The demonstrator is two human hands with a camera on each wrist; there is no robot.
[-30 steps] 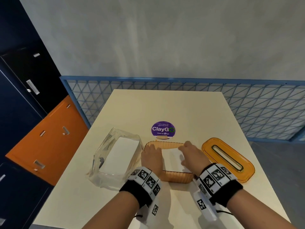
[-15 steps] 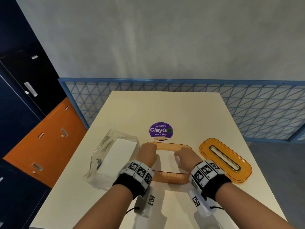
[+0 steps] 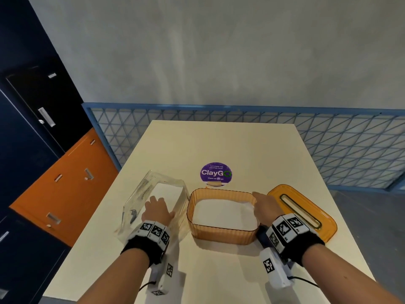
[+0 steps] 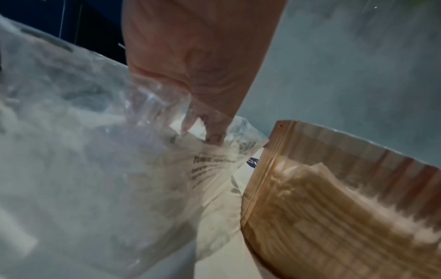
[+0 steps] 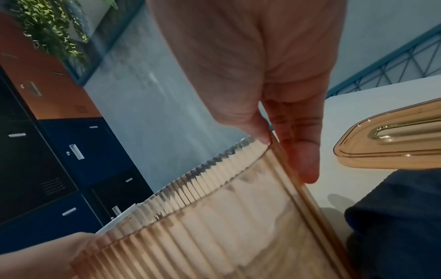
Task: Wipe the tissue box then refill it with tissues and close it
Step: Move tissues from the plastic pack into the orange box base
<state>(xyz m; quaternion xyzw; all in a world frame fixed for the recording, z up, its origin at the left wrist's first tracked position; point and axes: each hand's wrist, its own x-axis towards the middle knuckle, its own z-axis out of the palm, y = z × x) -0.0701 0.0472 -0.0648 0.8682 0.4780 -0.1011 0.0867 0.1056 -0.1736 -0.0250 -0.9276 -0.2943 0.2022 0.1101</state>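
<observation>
Currently the right end wall of the ribbed, translucent amber plastic tissue box [image 3: 222,232] is grasped by the right hand [image 3: 266,208]: in the right wrist view the thumb lies inside the rim and the fingers [image 5: 302,151] lie flat against the outside of the wall, so the wall is pinched between them. The left hand [image 3: 156,210] is placed in the open clear plastic tissue package [image 3: 140,201] just left of the box; in the left wrist view its fingertips [image 4: 210,130] are seen behind the crinkled film, on the white tissues. Whether this grip is clenched on a bundle or only rests there cannot be told, because the film and the blur hide the fingers.

The box stands upright and open on the cream desk [image 3: 230,148], near its front edge, between the package and its lid. A stack of white tissues [image 3: 221,212] is already laid inside it, below the rim. The flat amber lid [image 3: 303,212], with a long slot in the middle, lies on the desk just to the right of the box, apart from it. Behind the box a round purple sticker [image 3: 215,172] with the word "ClayGo" is stuck on the desk. Both wrists are wrapped in black bands with black-and-white marker squares. At the left, orange and dark blue lockers [image 3: 63,185] are seen, and behind the desk a blue mesh railing [image 3: 341,150] runs before a grey wall.
</observation>
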